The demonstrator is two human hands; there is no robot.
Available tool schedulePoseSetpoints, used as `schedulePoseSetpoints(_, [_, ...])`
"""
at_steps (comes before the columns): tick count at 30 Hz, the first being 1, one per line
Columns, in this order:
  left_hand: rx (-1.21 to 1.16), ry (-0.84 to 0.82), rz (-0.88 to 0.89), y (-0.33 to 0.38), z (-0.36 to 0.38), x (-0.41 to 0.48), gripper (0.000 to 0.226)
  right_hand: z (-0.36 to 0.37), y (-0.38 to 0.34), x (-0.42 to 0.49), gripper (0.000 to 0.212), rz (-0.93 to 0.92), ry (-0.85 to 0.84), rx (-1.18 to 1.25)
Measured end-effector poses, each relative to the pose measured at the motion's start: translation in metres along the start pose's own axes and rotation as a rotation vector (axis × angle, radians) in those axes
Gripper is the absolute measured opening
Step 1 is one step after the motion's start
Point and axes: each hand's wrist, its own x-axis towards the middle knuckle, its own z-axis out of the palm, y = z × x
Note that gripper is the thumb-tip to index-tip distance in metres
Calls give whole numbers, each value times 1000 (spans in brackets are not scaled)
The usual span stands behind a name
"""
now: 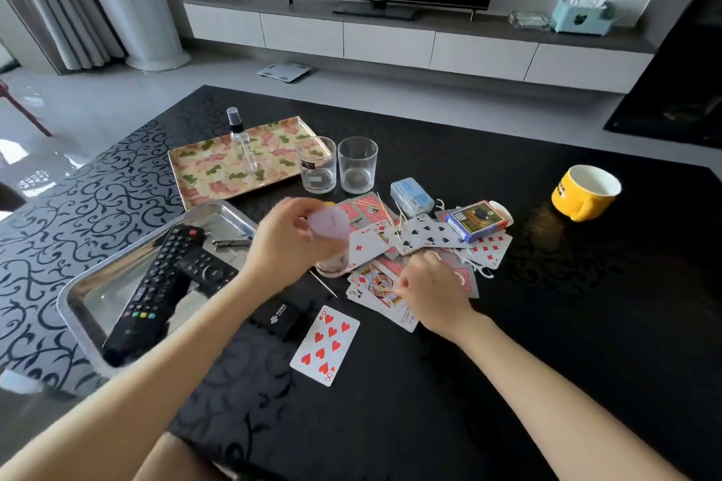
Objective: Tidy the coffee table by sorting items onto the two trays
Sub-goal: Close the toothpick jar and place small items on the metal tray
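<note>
Nearest us on the black table (508, 344) an eight of hearts (325, 346) lies face up by itself, with a small black box (282, 318) just left of it. Above these we see the left hand (285, 242), its fingers curled round a little jar (330, 223) with a pale purple lid; the jar is blurred. The right hand (429, 285) hovers over the scattered playing cards (422, 236) with its fingertips bunched, pinching what look like toothpicks (385, 287).

On the left the steel tray (68, 301) holds two remotes (156, 285), one lying across the other. A card box (476, 221) and a blue packet (412, 197) sit at the far edge of the card pile. Behind them two empty glasses (317, 164) stand side by side, just beside the flowered tray (203, 164), where a spray bottle (240, 141) stands upright. A yellow mug (586, 191) stands well apart on the right.
</note>
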Motion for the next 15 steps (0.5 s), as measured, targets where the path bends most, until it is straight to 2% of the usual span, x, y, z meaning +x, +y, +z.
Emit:
schedulePoseSetpoints(2, [-11, -119, 45, 10, 19, -34, 49, 0, 1, -5, 19, -18, 11, -43])
schedulePoseSetpoints(5, [-27, -243, 77, 12, 49, -65, 48, -2, 1, -24, 18, 75, -6, -108])
schedulePoseSetpoints(10, [-28, -279, 83, 7, 77, -94, 60, -8, 11, -68, 21, 248, -72, -198])
schedulePoseSetpoints(15, [-103, -302, 110, 3, 91, -104, 65, -14, 19, -86, 19, 359, -82, 20])
